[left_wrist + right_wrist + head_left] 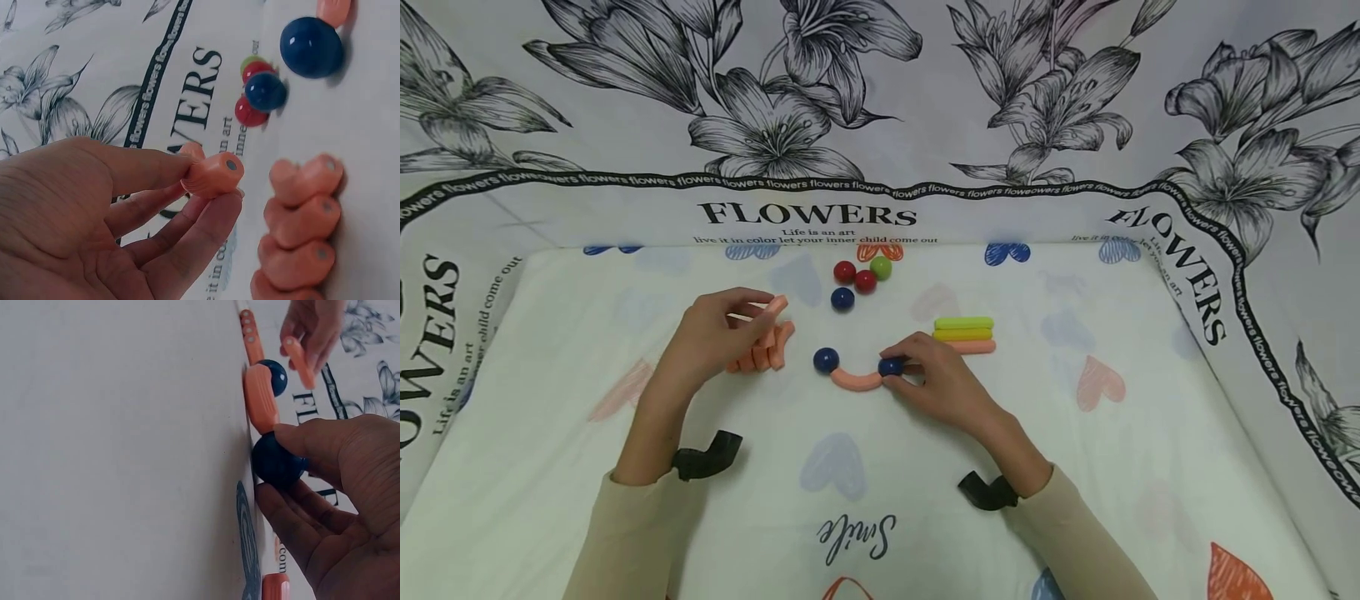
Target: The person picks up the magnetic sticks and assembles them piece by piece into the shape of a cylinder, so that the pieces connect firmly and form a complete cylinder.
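Observation:
My left hand pinches a curved orange magnetic rod between thumb and fingers, raised over the cloth. A grey magnet dot shows at its end. Beside that hand lies a row of several matching curved rods. At the centre, another curved orange rod bows toward me, with a blue ball at its left end. The thumb and fingers of my right hand hold a second blue ball at the rod's right end, right against it in the right wrist view.
Farther back sit two red balls, a green ball and a blue ball. Straight rods, green, yellow and orange, lie side by side beyond my right hand. A printed cloth covers the table.

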### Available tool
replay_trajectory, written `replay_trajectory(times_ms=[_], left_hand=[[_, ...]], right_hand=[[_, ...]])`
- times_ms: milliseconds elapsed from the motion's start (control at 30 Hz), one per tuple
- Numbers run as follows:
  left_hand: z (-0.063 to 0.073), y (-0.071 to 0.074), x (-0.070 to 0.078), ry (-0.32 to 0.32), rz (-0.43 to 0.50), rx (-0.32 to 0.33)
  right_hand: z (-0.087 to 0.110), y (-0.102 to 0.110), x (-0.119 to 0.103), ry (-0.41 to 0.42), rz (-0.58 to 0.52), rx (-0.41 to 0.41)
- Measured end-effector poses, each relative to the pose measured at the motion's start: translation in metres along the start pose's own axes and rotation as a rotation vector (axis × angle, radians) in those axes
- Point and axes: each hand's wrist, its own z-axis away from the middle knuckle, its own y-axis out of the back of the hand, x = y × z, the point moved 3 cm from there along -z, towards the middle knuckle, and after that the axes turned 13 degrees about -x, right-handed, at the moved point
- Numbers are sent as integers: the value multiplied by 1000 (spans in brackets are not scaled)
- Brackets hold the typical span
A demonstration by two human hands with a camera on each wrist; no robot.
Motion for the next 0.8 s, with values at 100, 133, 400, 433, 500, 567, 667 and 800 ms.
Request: replay_trajectory(times_ms=[100,133,400,433,500,567,667,800], left_hand=[[-6,-7,6,-3,13,-30],[-8,-9,8,-3,16,-40],[-21,-23,17,-27,58,-77],[-22,-26,18,-27,56,-76],[-24,-30,19,-28,55,-66],[-27,-35,21,-50,55,-38],[-29,-42,22,-88,51,9],[-30,-48,24,-107,39,18]], right_hand=[[0,0,1,8,-6,-2],[-1,-1,1,11,-6,-2],[-3,-3,1,50,13,2],[-3,-3,1,51,14,-1],[-4,-4,2,58,19,-5],[-4,-4,3,66,26,-10],[-2,-2,3,73,35,-24],[2,3,4,75,46,-32]])
